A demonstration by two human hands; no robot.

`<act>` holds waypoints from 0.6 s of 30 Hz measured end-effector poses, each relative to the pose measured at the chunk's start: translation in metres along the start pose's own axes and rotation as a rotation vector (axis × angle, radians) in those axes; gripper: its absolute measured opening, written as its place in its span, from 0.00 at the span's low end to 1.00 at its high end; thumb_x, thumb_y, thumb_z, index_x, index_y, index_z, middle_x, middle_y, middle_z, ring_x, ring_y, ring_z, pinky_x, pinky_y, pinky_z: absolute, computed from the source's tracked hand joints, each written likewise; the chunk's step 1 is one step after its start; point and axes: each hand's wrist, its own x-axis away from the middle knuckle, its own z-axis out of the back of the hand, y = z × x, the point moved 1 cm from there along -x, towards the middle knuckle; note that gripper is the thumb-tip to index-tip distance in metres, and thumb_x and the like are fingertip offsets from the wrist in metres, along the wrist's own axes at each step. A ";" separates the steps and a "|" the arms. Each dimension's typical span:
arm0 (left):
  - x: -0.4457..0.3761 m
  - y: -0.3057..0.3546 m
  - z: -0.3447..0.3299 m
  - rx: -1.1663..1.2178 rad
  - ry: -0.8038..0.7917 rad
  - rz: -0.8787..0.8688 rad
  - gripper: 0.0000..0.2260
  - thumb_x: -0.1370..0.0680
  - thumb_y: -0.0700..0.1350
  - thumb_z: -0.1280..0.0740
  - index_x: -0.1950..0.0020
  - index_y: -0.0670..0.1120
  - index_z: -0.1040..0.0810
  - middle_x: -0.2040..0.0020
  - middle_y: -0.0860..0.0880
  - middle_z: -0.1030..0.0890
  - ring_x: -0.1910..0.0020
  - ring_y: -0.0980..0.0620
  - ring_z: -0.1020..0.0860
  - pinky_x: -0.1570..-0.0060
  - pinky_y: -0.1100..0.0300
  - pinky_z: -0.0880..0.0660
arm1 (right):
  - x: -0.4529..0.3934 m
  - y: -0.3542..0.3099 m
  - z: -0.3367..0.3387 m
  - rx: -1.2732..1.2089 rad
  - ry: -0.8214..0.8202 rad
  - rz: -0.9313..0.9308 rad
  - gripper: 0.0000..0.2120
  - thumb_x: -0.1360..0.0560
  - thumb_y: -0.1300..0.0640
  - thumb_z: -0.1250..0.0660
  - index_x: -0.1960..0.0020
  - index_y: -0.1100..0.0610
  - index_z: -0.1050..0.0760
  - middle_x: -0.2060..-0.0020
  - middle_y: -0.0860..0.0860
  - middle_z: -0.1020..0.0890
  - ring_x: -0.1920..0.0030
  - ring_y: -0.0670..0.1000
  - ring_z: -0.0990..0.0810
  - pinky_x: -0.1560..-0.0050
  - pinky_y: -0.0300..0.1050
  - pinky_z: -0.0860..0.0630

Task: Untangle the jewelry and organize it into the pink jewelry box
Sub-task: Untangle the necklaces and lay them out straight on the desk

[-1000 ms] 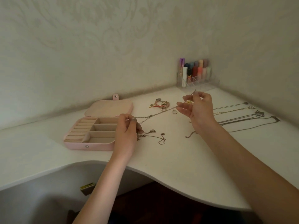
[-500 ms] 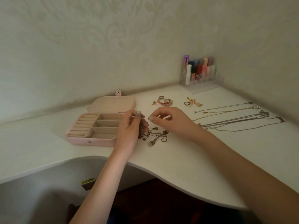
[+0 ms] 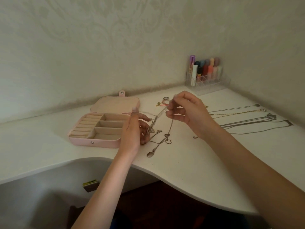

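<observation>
white curved corner desk (image 3: 189,166), patterned wall | open pink jewelry box (image 3: 100,142) empty, left of hands | knotted silver chains (image 3: 158,138) pinched by left hand (image 3: 133,131) | one strand lifted by right hand (image 3: 186,111) pinch | strand to be eased out slowly, not yanked

We see a dim, soft, even light with a greenish-grey cast; no glare anywhere. The white desk (image 3: 189,156) is brightest at centre and right, while the lower left of the frame falls into shadow. Wide-angle distortion bends the desk edge and walls. The thin chains (image 3: 247,123) at right look soft, and the fingers slightly blurred.
</observation>
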 end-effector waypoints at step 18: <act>-0.002 0.000 0.001 0.004 -0.041 -0.002 0.27 0.19 0.59 0.54 0.61 0.42 0.26 0.78 0.48 0.30 0.82 0.54 0.34 0.80 0.67 0.43 | -0.002 -0.009 0.013 0.008 0.264 -0.051 0.09 0.23 0.58 0.38 0.61 0.57 0.26 0.74 0.50 0.28 0.76 0.48 0.32 0.73 0.38 0.27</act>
